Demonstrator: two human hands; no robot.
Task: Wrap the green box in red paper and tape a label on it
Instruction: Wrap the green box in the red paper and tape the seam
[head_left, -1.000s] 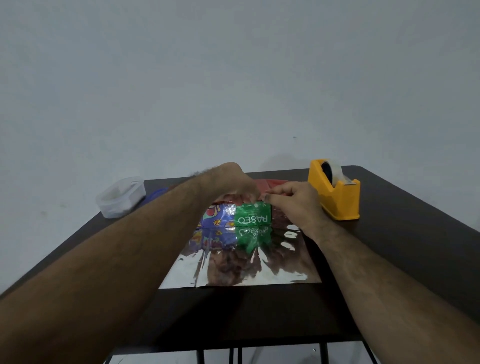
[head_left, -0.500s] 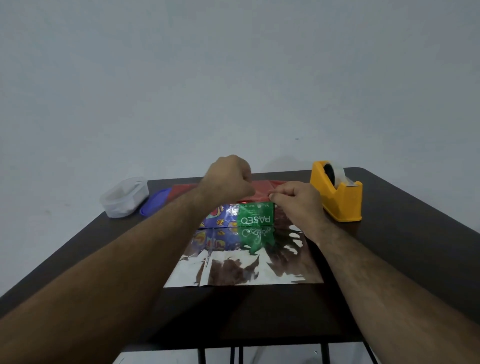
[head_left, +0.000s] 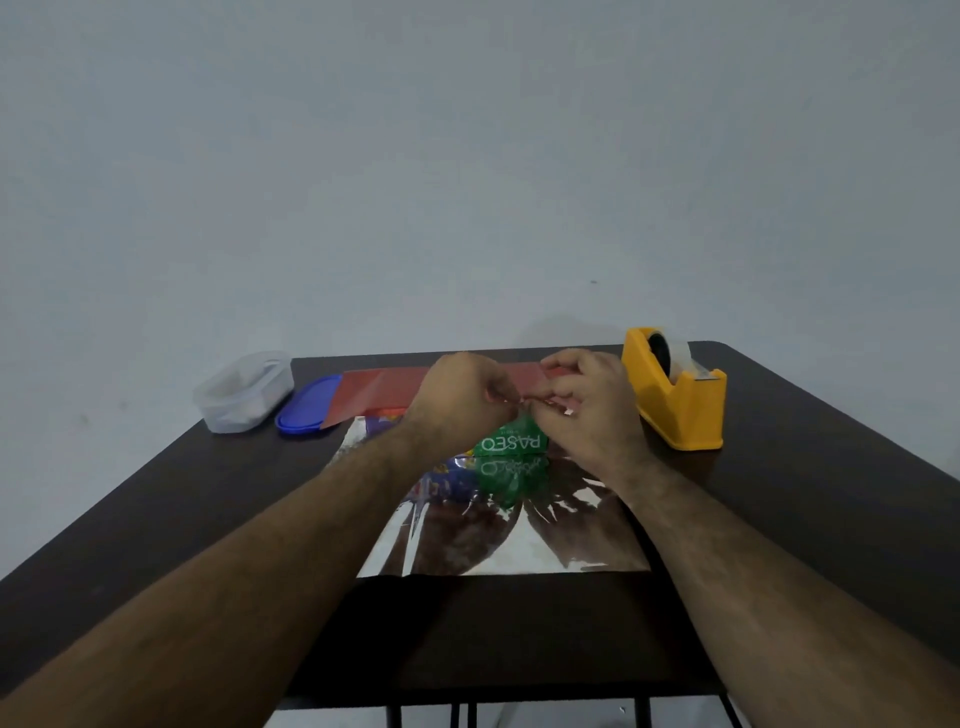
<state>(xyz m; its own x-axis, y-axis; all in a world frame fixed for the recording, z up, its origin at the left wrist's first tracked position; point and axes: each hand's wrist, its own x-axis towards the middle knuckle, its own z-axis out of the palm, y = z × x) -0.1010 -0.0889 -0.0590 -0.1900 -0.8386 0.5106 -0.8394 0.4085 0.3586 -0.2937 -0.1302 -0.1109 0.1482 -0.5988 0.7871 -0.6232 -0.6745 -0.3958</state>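
Observation:
The green box with white lettering lies on the wrapping paper, whose shiny silver inner side faces up and mirrors the box. The paper's red outer side shows where its far part is folded toward me over the box. My left hand and my right hand meet above the box's far edge, fingers curled, pinching the edge of the red paper between them. The box's left part is hidden behind my left wrist.
A yellow tape dispenser with a clear tape roll stands at the right. A clear plastic container and its blue lid lie at the far left. The dark table ends just behind these things, against a plain wall.
Both hands have drawn the red paper edge closer together over the box's far side. More of the red side now shows at the left.

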